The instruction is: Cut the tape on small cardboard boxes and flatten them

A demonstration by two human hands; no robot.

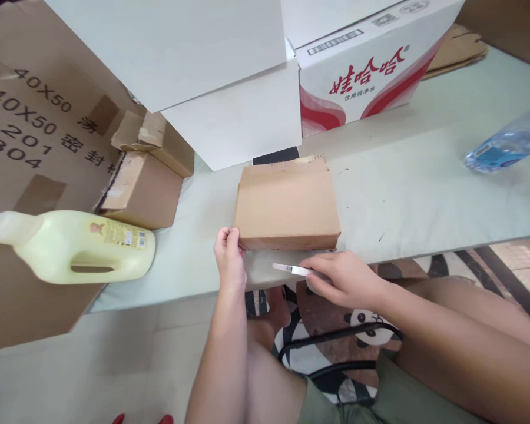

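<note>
A small brown cardboard box (288,200) lies on the pale green table cover, close to its front edge. My left hand (230,254) grips the box's near left corner, thumb and fingers closed on it. In my right hand (342,278) is a white-handled scalpel-like knife (295,270), its short blade pointing left. The blade is in front of the box's near side and apart from it. Part of the knife's handle is hidden inside my right hand.
White cartons (242,112) and a red-and-white water carton (371,76) stand behind the box. Left are smaller cardboard boxes (148,185), a pale yellow jug (88,247) and a large printed carton (39,118). A plastic bottle (507,141) lies at right. A dark flat object (276,155) sits behind the box.
</note>
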